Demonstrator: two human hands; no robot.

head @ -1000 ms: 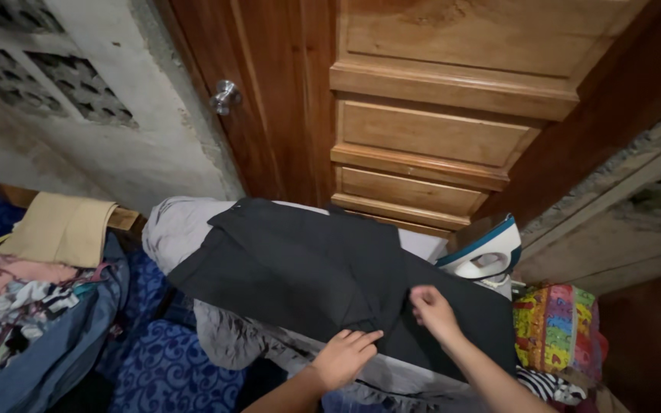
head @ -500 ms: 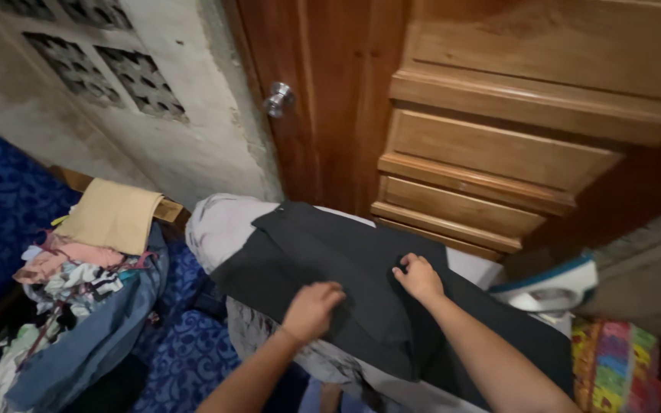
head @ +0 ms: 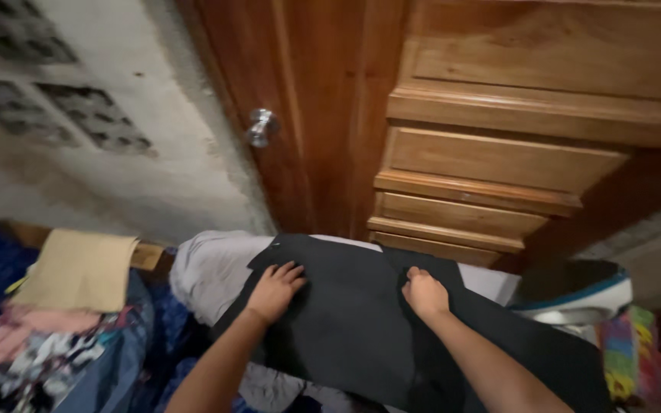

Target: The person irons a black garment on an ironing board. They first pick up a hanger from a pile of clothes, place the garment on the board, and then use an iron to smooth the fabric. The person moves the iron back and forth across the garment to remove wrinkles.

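A dark grey garment (head: 346,321) lies spread over a grey padded ironing board (head: 208,264). My left hand (head: 273,291) rests flat on the garment near its far left corner, fingers spread. At the garment's far edge my right hand (head: 424,293) presses down with the fingers curled into the cloth; whether it grips a fold I cannot tell. A white and teal iron (head: 575,298) stands at the board's right end, apart from both hands.
A wooden door (head: 323,115) with a metal knob (head: 260,126) stands behind the board. A pile of clothes (head: 55,336) topped by a tan folded cloth (head: 78,268) lies at the left. A multicoloured cloth (head: 629,352) is at the right.
Both hands have slid away from me across the garment toward its far edge, the left one farther to the left and now flat. The camera has tilted up and closer.
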